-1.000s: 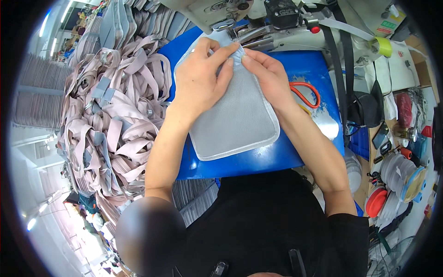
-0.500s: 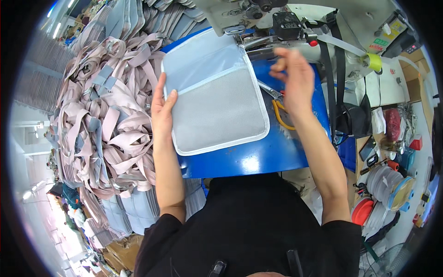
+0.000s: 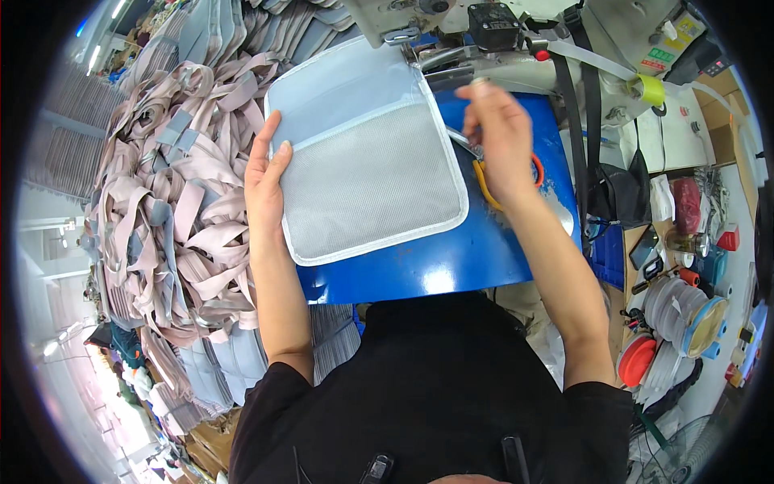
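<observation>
Head view. A sewing workstation: a blue work surface [image 3: 451, 258] runs up to an industrial sewing machine [image 3: 484, 48] at its far edge, with a heap of pinkish-grey fabric straps [image 3: 161, 202] piled outward of the left fingers and spools and small tools on a side bench [image 3: 685, 306] beyond the right forearm. A pale blue pouch panel with a grey mesh pocket and white binding [image 3: 363, 169] lies flat on the blue surface, its far edge under the machine head. The left hand [image 3: 264, 181] lies open, fingers extended and pressed along the panel's left edge, gripping nothing. The right hand [image 3: 500, 137] is half-curled just right of the panel, fingers pinched around a small metal snipping tool [image 3: 461, 139]; orange-handled scissors [image 3: 508, 173] lie under the palm. Judgement: trimming goes best with the left palm keeping the panel flat and taut, and the blades brought close to the binding without nicking it.
</observation>
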The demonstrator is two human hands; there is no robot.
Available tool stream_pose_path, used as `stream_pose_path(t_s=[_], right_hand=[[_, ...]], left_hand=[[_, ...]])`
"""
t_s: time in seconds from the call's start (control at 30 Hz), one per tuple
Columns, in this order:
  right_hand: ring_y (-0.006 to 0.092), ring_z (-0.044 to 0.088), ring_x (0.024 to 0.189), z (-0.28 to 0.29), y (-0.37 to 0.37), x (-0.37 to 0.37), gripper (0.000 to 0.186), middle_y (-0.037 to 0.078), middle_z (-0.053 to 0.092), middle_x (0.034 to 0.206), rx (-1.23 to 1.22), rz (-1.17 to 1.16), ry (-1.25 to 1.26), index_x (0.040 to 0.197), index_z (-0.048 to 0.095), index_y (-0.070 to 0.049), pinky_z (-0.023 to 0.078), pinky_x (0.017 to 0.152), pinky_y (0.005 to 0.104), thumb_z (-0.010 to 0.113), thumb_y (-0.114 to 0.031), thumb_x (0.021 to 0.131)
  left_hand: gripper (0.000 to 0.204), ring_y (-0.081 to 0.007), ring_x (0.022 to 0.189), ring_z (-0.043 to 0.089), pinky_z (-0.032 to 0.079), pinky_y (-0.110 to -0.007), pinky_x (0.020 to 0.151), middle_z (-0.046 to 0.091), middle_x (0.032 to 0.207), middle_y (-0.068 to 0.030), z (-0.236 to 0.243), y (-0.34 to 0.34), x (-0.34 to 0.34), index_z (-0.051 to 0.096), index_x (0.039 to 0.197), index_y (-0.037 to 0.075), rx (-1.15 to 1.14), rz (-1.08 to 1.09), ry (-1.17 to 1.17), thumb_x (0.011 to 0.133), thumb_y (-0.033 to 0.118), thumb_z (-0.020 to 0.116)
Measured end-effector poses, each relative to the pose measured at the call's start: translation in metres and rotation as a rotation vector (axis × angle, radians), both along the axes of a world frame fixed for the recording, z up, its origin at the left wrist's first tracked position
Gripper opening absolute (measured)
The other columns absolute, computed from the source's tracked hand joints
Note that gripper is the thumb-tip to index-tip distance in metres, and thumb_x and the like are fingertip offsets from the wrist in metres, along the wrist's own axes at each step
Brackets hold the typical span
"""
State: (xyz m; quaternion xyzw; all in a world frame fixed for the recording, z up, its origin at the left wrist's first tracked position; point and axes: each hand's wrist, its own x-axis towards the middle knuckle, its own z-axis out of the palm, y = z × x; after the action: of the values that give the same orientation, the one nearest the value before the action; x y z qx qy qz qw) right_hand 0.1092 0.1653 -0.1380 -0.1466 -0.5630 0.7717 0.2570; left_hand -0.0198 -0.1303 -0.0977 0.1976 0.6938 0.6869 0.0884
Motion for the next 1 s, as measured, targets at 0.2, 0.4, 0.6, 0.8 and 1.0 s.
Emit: stream_pose_path(t_s=[0.2, 0.4, 0.6, 0.8, 1.0], right_hand=[[0.0167, 0.072, 0.095, 0.005, -0.027, -0.009, 0.045, 0.013, 0.074, 0.110, -0.219, 0.299, 0.042, 0.137, 0.059, 0.006, 0.058, 0.081, 0.0297, 0.065, -0.024, 0.104], [0.0178, 0.071, 0.104, 0.007, -0.031, -0.004, 0.046, 0.015, 0.071, 0.122, -0.419, 0.359, 0.110, 0.144, 0.055, 0.005, 0.058, 0.088, 0.0311, 0.061, -0.018, 0.105], [0.0164, 0.071, 0.105, 0.006, -0.030, -0.009, 0.045, 0.013, 0.071, 0.123, -0.490, 0.382, 0.182, 0.143, 0.056, 0.005, 0.057, 0.091, 0.0301, 0.061, -0.017, 0.104], [0.0140, 0.071, 0.101, 0.003, -0.035, -0.020, 0.044, 0.010, 0.073, 0.118, -0.422, 0.304, 0.223, 0.140, 0.058, 0.004, 0.056, 0.085, 0.0264, 0.064, -0.018, 0.103], [0.0063, 0.062, 0.082, -0.013, -0.011, -0.029, 0.039, -0.002, 0.069, 0.092, -0.208, 0.285, 0.076, 0.132, 0.063, 0.001, 0.050, 0.077, 0.0241, 0.070, -0.018, 0.099]], left_hand=[[0.055, -0.0160, 0.131, 0.055, 0.039, -0.030, 0.113, 0.058, 0.146, -0.0114, 0.001, 0.001, 0.003, 0.049, 0.153, 0.003, -0.018, 0.018, -0.001, 0.101, 0.010, 0.064], [0.055, -0.0173, 0.132, 0.054, 0.038, -0.030, 0.114, 0.056, 0.147, -0.0132, -0.001, 0.000, 0.001, 0.049, 0.153, 0.001, 0.018, 0.031, -0.025, 0.100, 0.010, 0.064], [0.055, -0.0175, 0.130, 0.055, 0.039, -0.030, 0.112, 0.058, 0.145, -0.0129, 0.011, 0.013, -0.026, 0.050, 0.152, 0.001, -0.069, 0.078, 0.069, 0.099, 0.010, 0.064], [0.055, -0.0176, 0.122, 0.061, 0.047, -0.029, 0.104, 0.060, 0.141, -0.0126, 0.027, 0.028, -0.057, 0.053, 0.150, 0.004, -0.110, 0.071, 0.058, 0.098, 0.011, 0.066], [0.063, -0.0196, 0.113, 0.066, 0.050, -0.028, 0.098, 0.063, 0.137, -0.0187, 0.014, 0.030, -0.131, 0.051, 0.150, -0.003, -0.270, 0.130, 0.333, 0.095, 0.018, 0.072]])
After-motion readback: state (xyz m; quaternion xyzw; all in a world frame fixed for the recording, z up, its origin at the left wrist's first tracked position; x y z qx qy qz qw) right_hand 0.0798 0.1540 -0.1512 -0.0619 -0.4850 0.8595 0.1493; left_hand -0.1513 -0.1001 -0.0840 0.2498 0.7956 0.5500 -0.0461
